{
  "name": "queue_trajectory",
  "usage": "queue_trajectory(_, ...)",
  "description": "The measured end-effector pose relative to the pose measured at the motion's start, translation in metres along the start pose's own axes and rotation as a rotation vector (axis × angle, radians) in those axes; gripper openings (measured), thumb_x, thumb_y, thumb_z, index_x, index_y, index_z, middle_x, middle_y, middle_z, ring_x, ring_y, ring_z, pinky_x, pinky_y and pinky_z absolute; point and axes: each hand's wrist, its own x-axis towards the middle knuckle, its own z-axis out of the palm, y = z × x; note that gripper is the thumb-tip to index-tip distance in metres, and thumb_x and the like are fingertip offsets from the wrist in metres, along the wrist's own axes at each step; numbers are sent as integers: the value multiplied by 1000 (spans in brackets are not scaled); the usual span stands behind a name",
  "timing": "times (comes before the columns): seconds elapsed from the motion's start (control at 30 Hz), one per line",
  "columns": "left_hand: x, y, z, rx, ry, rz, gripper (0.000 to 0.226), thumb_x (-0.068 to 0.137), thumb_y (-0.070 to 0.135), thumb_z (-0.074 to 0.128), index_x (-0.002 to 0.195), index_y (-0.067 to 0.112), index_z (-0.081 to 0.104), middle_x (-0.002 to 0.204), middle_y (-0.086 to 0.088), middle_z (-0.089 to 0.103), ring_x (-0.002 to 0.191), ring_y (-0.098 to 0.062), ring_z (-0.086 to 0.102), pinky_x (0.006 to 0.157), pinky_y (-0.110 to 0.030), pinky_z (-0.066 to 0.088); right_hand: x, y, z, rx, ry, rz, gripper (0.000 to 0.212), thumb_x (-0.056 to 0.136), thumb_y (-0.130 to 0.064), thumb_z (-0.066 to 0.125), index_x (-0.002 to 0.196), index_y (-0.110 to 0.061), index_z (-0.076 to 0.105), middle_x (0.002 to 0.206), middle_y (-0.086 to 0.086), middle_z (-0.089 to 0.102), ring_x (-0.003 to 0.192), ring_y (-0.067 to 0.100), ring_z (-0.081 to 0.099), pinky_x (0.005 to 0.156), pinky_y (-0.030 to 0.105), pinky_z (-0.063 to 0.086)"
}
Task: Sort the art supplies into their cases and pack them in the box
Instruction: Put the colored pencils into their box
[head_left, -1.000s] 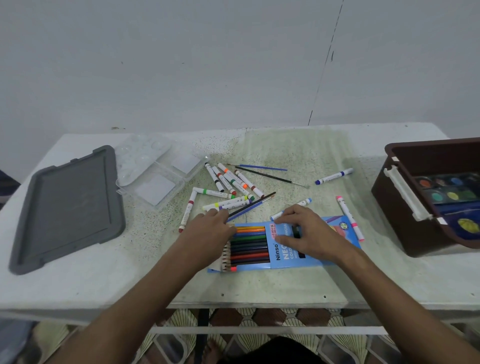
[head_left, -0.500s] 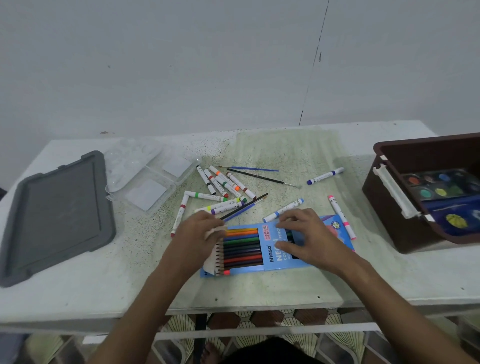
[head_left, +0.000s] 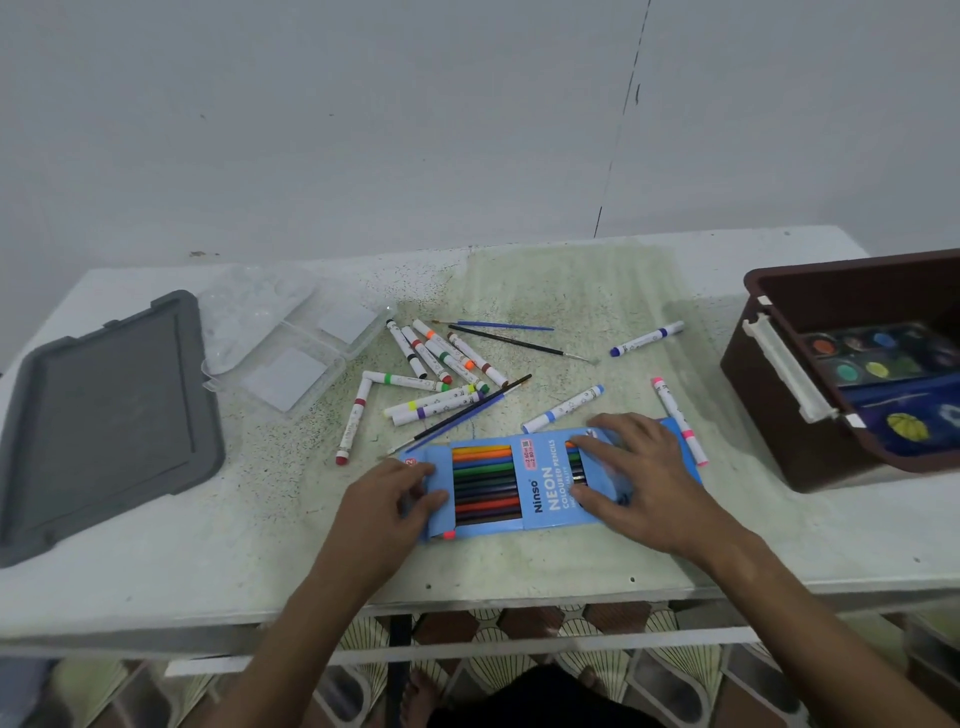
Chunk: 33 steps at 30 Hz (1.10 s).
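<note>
Pencil tips that jutted from the case's left end a second ago now sit inside the blue coloured-pencil case (head_left: 543, 488), which lies flat near the front of the table (head_left: 156, 587). At the right stands the brown storage box (head_left: 769, 395) (a watercolour palette (head_left: 878, 358) lies inside), at the left its grey lid (head_left: 104, 415). Right hand (head_left: 641, 483) presses flat, fingers spread, on the case's right half. Left hand (head_left: 387, 506) pinches the left flap. Markers (head_left: 441, 364) and paintbrushes (head_left: 514, 343) lie scattered behind.
</note>
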Motion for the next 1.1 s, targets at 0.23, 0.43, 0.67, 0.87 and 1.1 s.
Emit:
queue_trajectory(0.23,-5,13,7,54,-64,50,41,93,34,56,129,15,58,108,0,62,85,-7,50,74,-14,35,-1,-11,9,-6,15,-9,60,83,-63,48,123,-19,60,132,1,48,124,19,37,103,40,25)
queue_trajectory(0.43,-3,25,16,92,-101,80,40,96,36,50,130,15,57,111,-1,61,95,-11,55,73,-14,31,-2,-16,14,-27,-4,0,62,84,-64,46,125,-20,57,135,-1,44,127,21,37,105,40,24)
queue_trajectory(0.67,1,47,31,116,-131,152,36,99,30,43,128,15,58,113,-4,58,96,-13,55,74,-15,36,-2,-20,14,-36,-7,-11,62,84,-64,46,126,-20,57,136,-1,44,129,20,35,107,42,26)
queue_trajectory(0.87,0,45,31,-42,-103,75,37,97,25,48,133,19,54,106,4,63,85,-3,58,67,-10,44,-2,-18,15,-32,-32,-5,63,84,-65,44,129,-22,54,138,-3,42,130,18,32,108,40,24)
queue_trajectory(1.1,16,44,25,-77,-126,-18,32,95,26,50,125,23,60,101,6,63,83,-3,56,62,-9,39,2,-16,9,2,-67,-44,69,80,-71,46,131,-24,51,138,-4,41,129,15,32,109,40,24)
